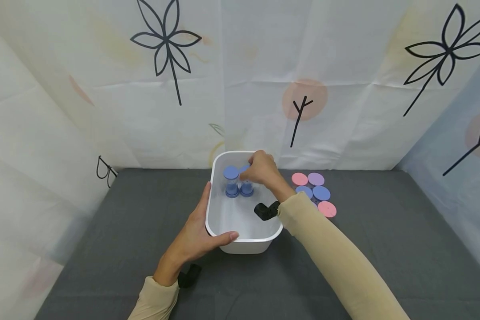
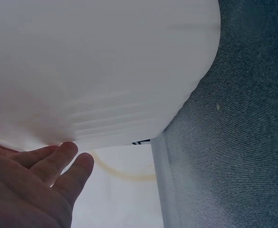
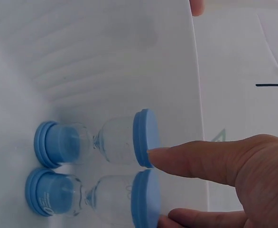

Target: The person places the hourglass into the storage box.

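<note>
Two blue-capped sand timers (image 1: 231, 182) (image 3: 98, 142) stand upright side by side inside a white plastic tub (image 1: 244, 246). My right hand (image 1: 262, 168) reaches in over the right-hand sand timer (image 3: 113, 202). Its thumb (image 3: 186, 159) lies at one side of that timer's top cap, overlapping the neighbouring cap, with the fingers at the other side. Blue sand sits in both lower bulbs. My left hand (image 1: 196, 231) holds the tub at its near left corner, thumb over the front rim and fingers (image 2: 58, 164) along the outer left wall.
Right of the tub, several round pink, purple and blue caps (image 1: 321, 193) are grouped closely, partly hidden by my right forearm. Dark grey cloth (image 1: 364, 249) covers the table. A white patterned curtain (image 1: 248, 111) hangs right behind the tub.
</note>
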Demonstrator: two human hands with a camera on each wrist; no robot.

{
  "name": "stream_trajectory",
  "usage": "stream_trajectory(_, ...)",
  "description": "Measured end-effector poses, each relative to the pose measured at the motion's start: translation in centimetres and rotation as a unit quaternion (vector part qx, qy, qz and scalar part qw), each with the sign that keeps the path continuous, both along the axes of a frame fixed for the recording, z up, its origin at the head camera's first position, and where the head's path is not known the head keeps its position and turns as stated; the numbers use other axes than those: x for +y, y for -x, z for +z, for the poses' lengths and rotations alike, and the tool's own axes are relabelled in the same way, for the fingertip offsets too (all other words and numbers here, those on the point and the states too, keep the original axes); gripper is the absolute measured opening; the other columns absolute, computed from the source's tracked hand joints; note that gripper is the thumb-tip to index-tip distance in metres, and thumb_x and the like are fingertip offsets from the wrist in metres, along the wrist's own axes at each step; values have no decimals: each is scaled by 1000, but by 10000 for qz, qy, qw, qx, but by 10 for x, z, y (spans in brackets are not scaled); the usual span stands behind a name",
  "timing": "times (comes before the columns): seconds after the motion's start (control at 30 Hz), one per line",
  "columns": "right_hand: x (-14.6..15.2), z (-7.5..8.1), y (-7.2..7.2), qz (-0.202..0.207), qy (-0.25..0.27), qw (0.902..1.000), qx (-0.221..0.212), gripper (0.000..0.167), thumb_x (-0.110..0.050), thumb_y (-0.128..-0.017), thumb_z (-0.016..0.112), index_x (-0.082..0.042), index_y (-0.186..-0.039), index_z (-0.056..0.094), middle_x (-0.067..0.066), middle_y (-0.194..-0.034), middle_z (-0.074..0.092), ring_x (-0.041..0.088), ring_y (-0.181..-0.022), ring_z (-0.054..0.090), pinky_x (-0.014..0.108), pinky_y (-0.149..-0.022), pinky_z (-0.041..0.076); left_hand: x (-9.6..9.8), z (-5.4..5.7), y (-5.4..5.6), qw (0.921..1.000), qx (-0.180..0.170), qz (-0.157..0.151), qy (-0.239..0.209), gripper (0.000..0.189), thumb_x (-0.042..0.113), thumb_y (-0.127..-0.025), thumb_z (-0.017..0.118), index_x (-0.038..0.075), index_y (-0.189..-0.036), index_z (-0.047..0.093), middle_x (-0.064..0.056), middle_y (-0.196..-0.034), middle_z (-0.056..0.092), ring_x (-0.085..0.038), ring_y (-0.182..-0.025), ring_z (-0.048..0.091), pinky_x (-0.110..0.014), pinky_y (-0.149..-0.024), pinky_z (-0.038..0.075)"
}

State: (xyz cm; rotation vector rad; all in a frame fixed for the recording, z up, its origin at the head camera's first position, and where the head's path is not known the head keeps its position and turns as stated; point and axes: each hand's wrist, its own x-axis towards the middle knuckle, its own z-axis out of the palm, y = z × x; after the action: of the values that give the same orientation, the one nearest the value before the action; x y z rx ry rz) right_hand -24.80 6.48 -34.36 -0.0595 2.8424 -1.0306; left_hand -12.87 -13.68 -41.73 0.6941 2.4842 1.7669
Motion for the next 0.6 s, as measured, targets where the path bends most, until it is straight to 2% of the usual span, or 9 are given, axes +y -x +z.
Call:
stream_trajectory(0.03,1,1,0,18,14,10000,4,33,-16,-75,89,0,-78,60,3,-70,45,21,-74,45,32,-59,35,0,0,0,10000,-2,1,3,125,32,-77,89,27,-164,0,0,-158,34,-39,-114,57,-56,-89,51)
stream_trajectory(0.1,2,3,-2,17,73,9999,113,34,-17,-75,89,3,-93,68,6,-81,56,22,-82,51,32,-64,42,0,0,0,10000,-6,7,-1,125,33,-76,89,27,-164,0,0,-157,34,-39,-114,57,-56,-89,51)
stream_trajectory(0.17,5,6,-3,18,171,9997,179,46,-17,-75,88,6,-110,70,11,-97,65,25,-92,58,35,-74,49,0,-1,0,10000,13,13,4,126,33,-76,89,26,-164,0,0,-157,35,-39,-113,57,-56,-88,52)
stream_trajectory(0.27,10,12,-7,21,460,9987,198,59,-18,-76,88,7,-125,66,15,-116,68,28,-106,62,39,-87,53,-1,-2,1,10000,37,7,-18,126,32,-76,90,25,-164,0,1,-158,34,-38,-113,57,-56,-89,51)
stream_trajectory(0.43,22,26,-16,153,1073,9939,192,62,-19,-79,86,5,-131,63,17,-124,68,29,-113,64,40,-94,52,-1,-1,0,10000,18,0,-28,126,32,-75,90,26,-164,1,2,-159,32,-39,-115,57,-58,-91,50)
stream_trajectory(0.6,37,42,-34,362,1780,9827,351,61,-17,-80,86,4,-133,62,17,-126,67,29,-117,64,40,-97,51,-1,-1,1,10000,22,-7,4,126,33,-75,90,27,-164,1,2,-159,32,-40,-114,56,-59,-91,49)
